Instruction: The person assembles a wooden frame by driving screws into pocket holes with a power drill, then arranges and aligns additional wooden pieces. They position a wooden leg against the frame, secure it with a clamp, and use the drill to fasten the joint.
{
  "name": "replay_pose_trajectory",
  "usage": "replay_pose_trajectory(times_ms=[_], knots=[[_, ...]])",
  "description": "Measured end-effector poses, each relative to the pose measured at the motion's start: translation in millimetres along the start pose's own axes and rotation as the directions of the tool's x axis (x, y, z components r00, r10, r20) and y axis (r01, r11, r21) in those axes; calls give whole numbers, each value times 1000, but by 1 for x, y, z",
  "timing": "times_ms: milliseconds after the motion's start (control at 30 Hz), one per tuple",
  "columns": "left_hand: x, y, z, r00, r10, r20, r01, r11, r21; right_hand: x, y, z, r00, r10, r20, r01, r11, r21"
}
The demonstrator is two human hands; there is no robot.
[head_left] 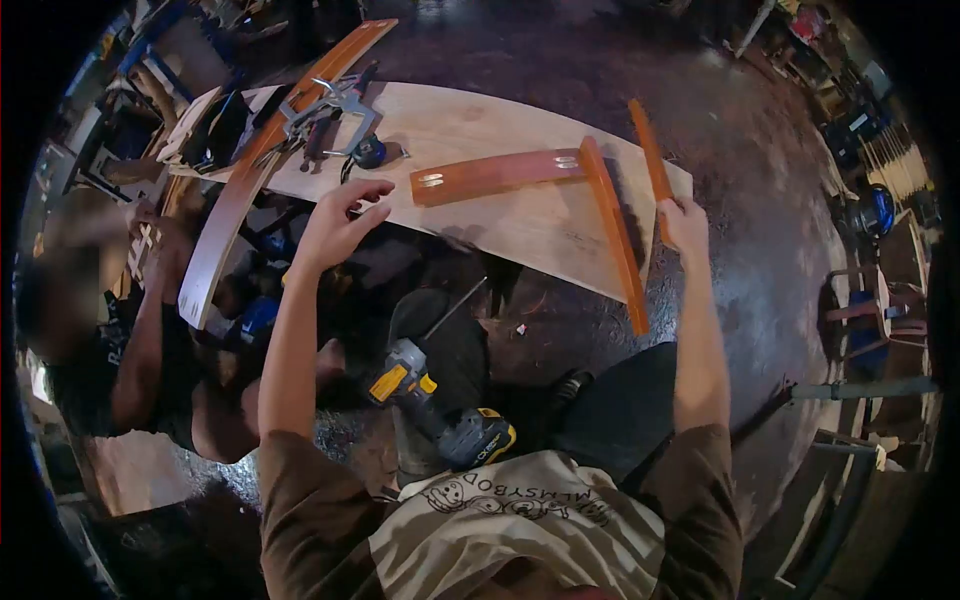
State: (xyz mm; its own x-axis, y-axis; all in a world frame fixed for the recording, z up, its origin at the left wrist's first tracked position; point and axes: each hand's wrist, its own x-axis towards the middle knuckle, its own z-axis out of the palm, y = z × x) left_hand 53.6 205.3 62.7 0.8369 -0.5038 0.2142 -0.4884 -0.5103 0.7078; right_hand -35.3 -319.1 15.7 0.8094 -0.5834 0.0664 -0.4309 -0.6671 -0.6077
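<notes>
My right hand is wrapped round the lower end of a narrow orange-brown wooden strip, held upright beside the board's right edge. My left hand hangs at the board's near edge, fingers apart and curved, holding nothing. Between my hands, a reddish-brown plank with pale oval slots at both ends lies on the pale plywood board. Its right end meets a longer strip, forming a T. A yellow and black cordless drill with a long bit rests on my lap.
Metal clamps and a dark blue-capped tool sit at the board's left. A long curved wooden piece crosses there. Another person sits at the left, hands near a small slatted piece. Stools and wood stand at the right.
</notes>
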Motion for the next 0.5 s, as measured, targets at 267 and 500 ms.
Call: replay_pose_trajectory(times_ms=[267, 500], knots=[[-10, 40, 38, 973, 167, -159, -177, 983, -52, -94, -79, 25, 913, -403, 60, 256, 682, 685], [1, 82, 33, 857, 490, -156, -336, 763, 552, -153, -169, 8, 739, -672, 57, 627, 716, 307]])
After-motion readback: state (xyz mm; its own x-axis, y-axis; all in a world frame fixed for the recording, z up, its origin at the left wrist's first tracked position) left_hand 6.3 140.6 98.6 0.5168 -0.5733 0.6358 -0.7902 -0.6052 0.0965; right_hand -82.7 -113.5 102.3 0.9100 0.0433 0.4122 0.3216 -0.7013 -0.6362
